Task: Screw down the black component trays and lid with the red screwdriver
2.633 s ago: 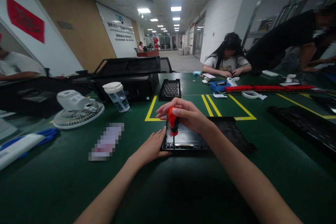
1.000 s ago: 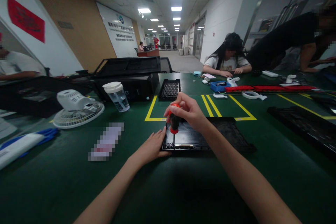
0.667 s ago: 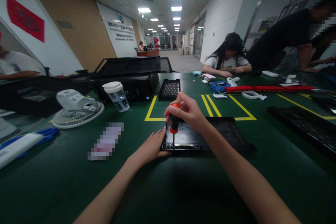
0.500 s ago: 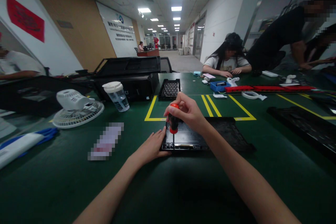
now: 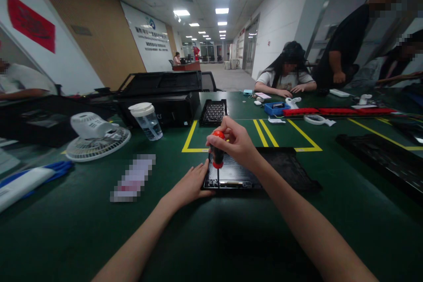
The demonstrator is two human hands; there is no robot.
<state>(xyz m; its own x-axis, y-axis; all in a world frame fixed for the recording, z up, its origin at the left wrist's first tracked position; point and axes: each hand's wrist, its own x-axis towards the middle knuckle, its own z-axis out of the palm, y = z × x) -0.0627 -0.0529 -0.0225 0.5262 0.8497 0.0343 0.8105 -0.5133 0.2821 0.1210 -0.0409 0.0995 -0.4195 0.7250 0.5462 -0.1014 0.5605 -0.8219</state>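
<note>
Screwdriver (image 5: 217, 153) upright, right hand (image 5: 236, 143) grip closed round handle; left hand (image 5: 190, 185) flat, steadying black panel (image 5: 261, 169).

white fan (image 5: 95, 135), lidded cup (image 5: 147, 121), blue bin (image 5: 276, 108) on green table (image 5: 66, 229).

A flat panel (image 5: 257, 169) is laid on the table (image 5: 211, 238), directly in front of the person. A screwdriver (image 5: 217, 155) is stood upright on the panel's near left corner; the right hand (image 5: 236, 143) is placed on its handle, and the left hand (image 5: 190, 185) is rested against the panel's left edge. Behind the panel, a parts tray (image 5: 214, 112) is located. To the left, a cup (image 5: 147, 121) and a fan (image 5: 95, 136) are positioned side by side, the fan being farther left.
</note>
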